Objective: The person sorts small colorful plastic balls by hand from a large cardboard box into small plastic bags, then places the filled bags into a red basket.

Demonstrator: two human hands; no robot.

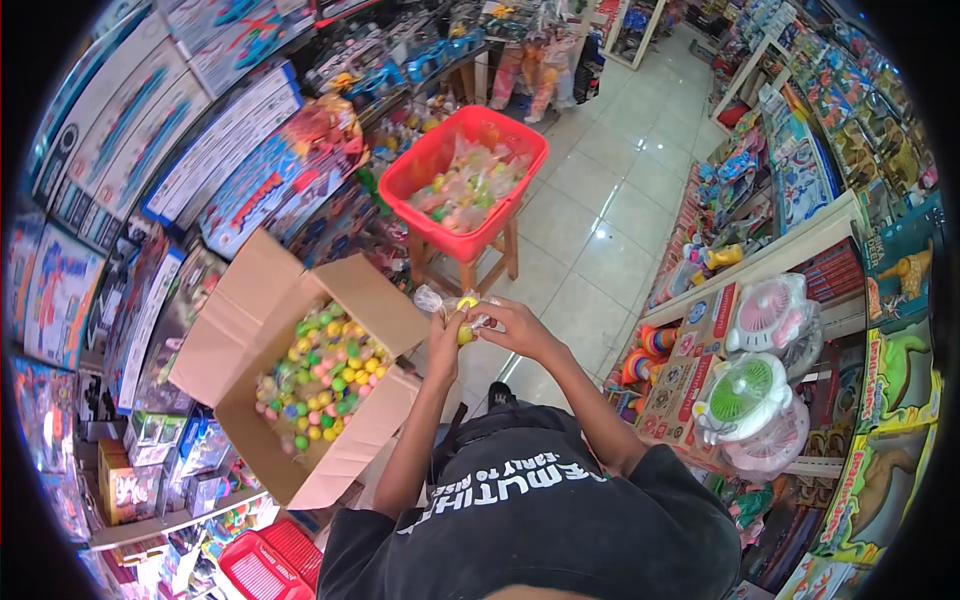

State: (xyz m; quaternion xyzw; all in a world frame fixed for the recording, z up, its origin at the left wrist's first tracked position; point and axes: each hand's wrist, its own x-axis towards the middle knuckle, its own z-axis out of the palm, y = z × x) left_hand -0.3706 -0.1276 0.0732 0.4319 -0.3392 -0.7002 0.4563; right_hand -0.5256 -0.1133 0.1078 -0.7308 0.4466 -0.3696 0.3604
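My left hand point(445, 335) and my right hand point(510, 322) meet in front of my chest, both closed on a clear plastic bag point(428, 298) with small yellow balls point(466, 334) in it. Beyond them a red basin point(447, 238) rests on a wooden stool, holding clear bags of coloured balls. To the left of my hands, an open cardboard box point(355, 455) contains many yellow, green, pink and orange balls.
Shelves of boxed toys line the left. Small fans point(745, 395) in plastic stand beside cartons on the right. A red basket point(262, 568) is at the lower left. The tiled aisle point(620, 190) runs away ahead between the shelves.
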